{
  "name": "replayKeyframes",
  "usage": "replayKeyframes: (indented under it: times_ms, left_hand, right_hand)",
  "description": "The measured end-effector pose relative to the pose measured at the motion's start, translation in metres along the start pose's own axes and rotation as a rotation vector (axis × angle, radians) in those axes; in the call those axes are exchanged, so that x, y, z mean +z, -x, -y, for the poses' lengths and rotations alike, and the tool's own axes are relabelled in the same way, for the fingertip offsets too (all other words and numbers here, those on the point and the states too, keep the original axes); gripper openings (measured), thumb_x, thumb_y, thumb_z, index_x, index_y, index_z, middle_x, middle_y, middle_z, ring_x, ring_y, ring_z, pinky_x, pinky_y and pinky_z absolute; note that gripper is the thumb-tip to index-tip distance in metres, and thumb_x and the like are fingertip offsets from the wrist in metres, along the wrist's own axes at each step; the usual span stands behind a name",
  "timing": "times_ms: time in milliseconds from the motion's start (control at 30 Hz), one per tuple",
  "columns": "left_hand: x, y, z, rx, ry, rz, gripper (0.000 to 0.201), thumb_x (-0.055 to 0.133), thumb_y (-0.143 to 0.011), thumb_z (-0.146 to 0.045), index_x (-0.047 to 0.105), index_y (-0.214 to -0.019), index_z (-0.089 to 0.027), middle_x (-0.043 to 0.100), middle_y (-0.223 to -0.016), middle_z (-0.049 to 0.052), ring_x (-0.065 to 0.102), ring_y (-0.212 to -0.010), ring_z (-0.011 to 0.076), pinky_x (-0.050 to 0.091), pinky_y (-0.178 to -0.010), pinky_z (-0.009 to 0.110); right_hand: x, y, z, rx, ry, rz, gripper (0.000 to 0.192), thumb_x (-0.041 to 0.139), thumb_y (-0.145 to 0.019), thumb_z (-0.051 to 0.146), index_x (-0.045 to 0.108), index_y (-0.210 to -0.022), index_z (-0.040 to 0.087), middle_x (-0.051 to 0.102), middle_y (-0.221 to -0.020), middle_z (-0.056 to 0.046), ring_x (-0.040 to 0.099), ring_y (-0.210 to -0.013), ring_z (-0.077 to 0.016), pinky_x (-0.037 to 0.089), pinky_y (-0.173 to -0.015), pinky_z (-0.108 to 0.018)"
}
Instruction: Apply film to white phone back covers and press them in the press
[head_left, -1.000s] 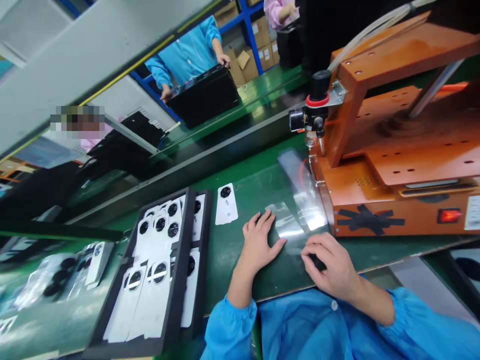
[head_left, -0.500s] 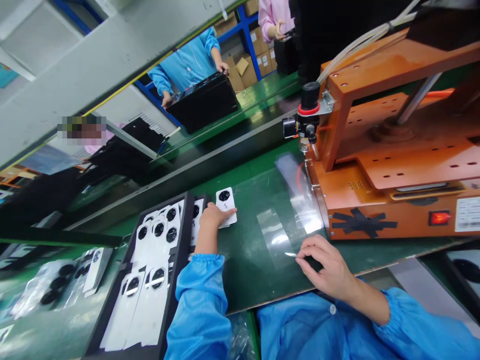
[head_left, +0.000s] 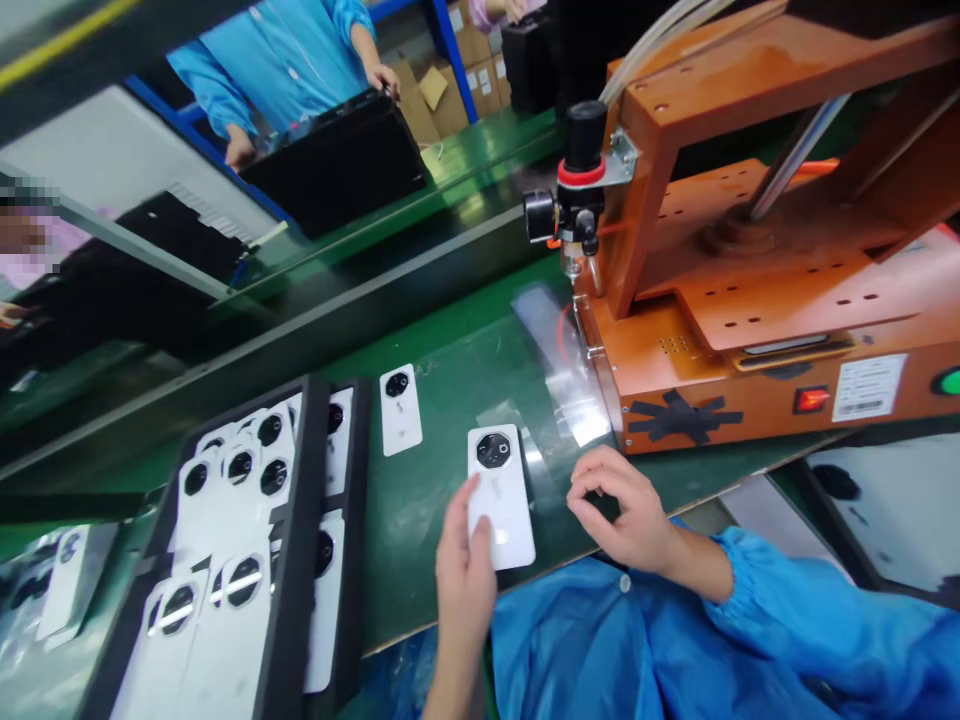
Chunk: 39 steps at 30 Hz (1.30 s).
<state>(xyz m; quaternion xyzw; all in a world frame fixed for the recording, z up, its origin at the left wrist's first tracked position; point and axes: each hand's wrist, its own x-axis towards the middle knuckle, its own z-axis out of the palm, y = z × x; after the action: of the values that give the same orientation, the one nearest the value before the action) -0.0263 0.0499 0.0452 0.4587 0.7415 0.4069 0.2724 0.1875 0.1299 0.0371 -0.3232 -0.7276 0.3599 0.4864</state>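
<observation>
A white phone back panel [head_left: 502, 515] with a round black camera area is held by my left hand [head_left: 466, 555], thumb on its face and fingers along its left edge. It tilts slightly over the front of the green bench, covering part of a clear film sheet. To its right, apart from it, my right hand [head_left: 619, 505] is closed in a pinch, thumb and forefinger meeting; anything between the tips is too small to make out. Another white phone panel [head_left: 403, 425] lies on the bench, right of the black foam tray [head_left: 289, 560] full of similar panels.
An orange press machine [head_left: 675, 390] with a black air regulator [head_left: 581, 190] stands at the right. Clear film strips [head_left: 559, 350] lie beside it. Across the bench, a person in blue [head_left: 277, 70] holds a black panel [head_left: 337, 165].
My left hand has brought a white phone panel from beside the tray towards me, near my right hand. Another panel stays on the bench. The view has shifted right and closer.
</observation>
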Motion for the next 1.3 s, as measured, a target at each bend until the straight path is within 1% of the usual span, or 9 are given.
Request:
replayKeyframes:
  times_ms: [100, 200, 267, 333, 467, 600, 767, 1000, 1300]
  left_hand:
    - [0.018, 0.033, -0.005, -0.112, -0.126, 0.135, 0.058, 0.049, -0.098, -0.048, 0.044, -0.15, -0.023, 0.074, -0.105, 0.009, 0.067, -0.065, 0.0183, 0.054, -0.062, 0.031]
    - [0.01, 0.039, -0.009, -0.074, -0.39, 0.179, 0.078, 0.053, -0.096, -0.052, 0.021, -0.161, -0.021, 0.073, -0.092, 0.006, 0.061, -0.053, 0.0171, 0.047, -0.053, 0.029]
    - [-0.002, 0.036, -0.005, 0.062, -0.543, 0.108, 0.082, 0.055, -0.095, -0.053, 0.02, -0.161, -0.019, 0.071, -0.1, 0.009, 0.068, -0.07, 0.0221, 0.049, -0.057, 0.031]
    - [-0.011, 0.031, 0.004, 0.258, -0.629, 0.05, 0.078, 0.059, -0.093, -0.054, 0.033, -0.157, -0.019, 0.068, -0.114, 0.014, 0.068, -0.095, 0.0283, 0.054, -0.071, 0.037]
    - [-0.005, 0.03, 0.021, 0.579, -0.696, 0.131, 0.069, 0.069, -0.086, -0.053, 0.051, -0.146, -0.023, 0.056, -0.146, 0.017, 0.048, -0.135, 0.0395, 0.04, -0.103, 0.052]
    - [0.022, 0.04, 0.026, 0.579, -0.685, 0.068, 0.067, 0.07, -0.087, -0.052, 0.054, -0.144, -0.022, 0.055, -0.149, 0.017, 0.046, -0.137, 0.0387, 0.036, -0.104, 0.052]
    - [0.036, 0.042, 0.031, 0.606, -0.664, -0.017, 0.069, 0.072, -0.084, -0.058, 0.058, -0.14, -0.021, 0.063, -0.138, 0.016, 0.053, -0.131, 0.0359, 0.036, -0.104, 0.049]
    - [0.035, 0.039, 0.037, 0.618, -0.661, -0.044, 0.07, 0.071, -0.083, -0.061, 0.059, -0.14, -0.022, 0.065, -0.136, 0.014, 0.056, -0.128, 0.0338, 0.036, -0.104, 0.048]
    - [0.035, 0.04, 0.038, 0.631, -0.673, -0.05, 0.073, 0.071, -0.083, -0.061, 0.055, -0.144, -0.024, 0.065, -0.136, 0.014, 0.056, -0.128, 0.034, 0.036, -0.104, 0.047]
  right_hand:
    - [0.006, -0.012, 0.002, 0.133, -0.042, -0.078, 0.007, 0.061, -0.092, 0.017, 0.063, -0.088, 0.022, 0.06, -0.092, -0.004, 0.058, -0.081, -0.016, 0.048, -0.069, -0.031]
    - [0.013, -0.024, 0.001, 0.228, -0.065, -0.128, 0.011, 0.059, -0.097, 0.026, 0.064, -0.088, 0.022, 0.06, -0.094, -0.005, 0.058, -0.083, -0.0169, 0.048, -0.07, -0.033]
    - [0.015, -0.031, -0.001, 0.263, -0.055, -0.135, 0.015, 0.058, -0.097, 0.032, 0.064, -0.088, 0.022, 0.061, -0.095, -0.006, 0.059, -0.084, -0.0183, 0.049, -0.072, -0.034]
    - [0.016, -0.04, -0.003, 0.286, -0.042, -0.143, 0.019, 0.056, -0.098, 0.035, 0.064, -0.087, 0.022, 0.062, -0.094, -0.007, 0.059, -0.086, -0.0194, 0.05, -0.075, -0.035]
    - [0.019, -0.06, -0.008, 0.332, -0.022, -0.064, 0.019, 0.058, -0.095, 0.034, 0.064, -0.084, 0.021, 0.062, -0.096, -0.006, 0.058, -0.088, -0.0186, 0.049, -0.079, -0.034]
    - [0.031, -0.074, -0.011, 0.332, 0.111, 0.175, 0.01, 0.063, -0.088, 0.021, 0.068, -0.08, 0.02, 0.063, -0.104, -0.005, 0.058, -0.102, -0.0202, 0.041, -0.095, -0.039]
    - [0.049, -0.072, -0.011, 0.37, 0.255, 0.345, 0.01, 0.064, -0.088, 0.017, 0.07, -0.081, 0.02, 0.065, -0.107, -0.003, 0.056, -0.106, -0.0209, 0.032, -0.093, -0.04]
    - [0.056, -0.069, -0.012, 0.325, 0.314, 0.386, 0.013, 0.062, -0.09, 0.019, 0.069, -0.079, 0.02, 0.065, -0.105, -0.004, 0.054, -0.103, -0.0214, 0.03, -0.088, -0.039]
    - [0.057, -0.067, -0.02, 0.259, 0.429, 0.347, 0.011, 0.061, -0.091, 0.02, 0.07, -0.083, 0.02, 0.064, -0.105, -0.004, 0.053, -0.102, -0.0222, 0.029, -0.087, -0.04]
